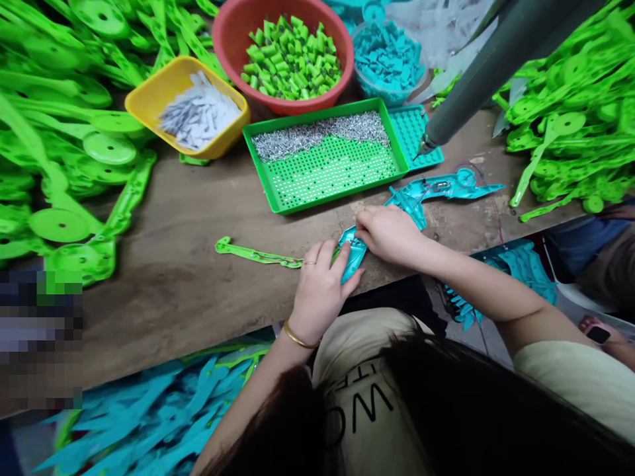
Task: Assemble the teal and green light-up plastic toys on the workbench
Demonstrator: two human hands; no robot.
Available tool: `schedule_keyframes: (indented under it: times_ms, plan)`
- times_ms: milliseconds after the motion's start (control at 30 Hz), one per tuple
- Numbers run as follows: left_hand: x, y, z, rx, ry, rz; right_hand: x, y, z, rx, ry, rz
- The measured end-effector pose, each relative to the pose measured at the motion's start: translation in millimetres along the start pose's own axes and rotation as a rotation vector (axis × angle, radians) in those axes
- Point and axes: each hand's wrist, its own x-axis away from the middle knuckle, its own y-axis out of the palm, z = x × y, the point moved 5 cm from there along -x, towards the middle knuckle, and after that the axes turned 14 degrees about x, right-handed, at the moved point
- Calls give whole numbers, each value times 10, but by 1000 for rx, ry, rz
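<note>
My left hand (321,281), with a ring and a bangle, presses its fingers and thumb on a teal plastic shell (351,266) on the wooden table. My right hand (389,231) is closed in a pinch at the shell's upper right side; whatever lies between its fingertips is hidden. A long bright green plastic arm (258,255) lies to the left, its right end passing under my left hand. Beyond my right hand lies a curved teal half-shell (446,186) with thin wires; whether it joins the held shell is hidden.
A green perforated tray (325,188) of screws, a yellow bin (141,99) of pale strips and a red bowl (233,63) of green cylinders stand behind. A dark screwdriver-like tool (476,79) hangs at upper right. Green parts (64,178) heap up left; teal parts (149,410) lie below the edge.
</note>
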Motion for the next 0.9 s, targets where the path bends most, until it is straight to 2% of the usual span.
schedule_keyframes:
  times_ms: [267,800,900]
  plan:
    - [0,-11,5,-5,16,25,85,16,347,-81,112,92]
    - [-11,-18,-21,-31,5,3,38,15,273,72,153,85]
    - [-13,-29,-45,-29,16,18,149,-29,471,90,187,120]
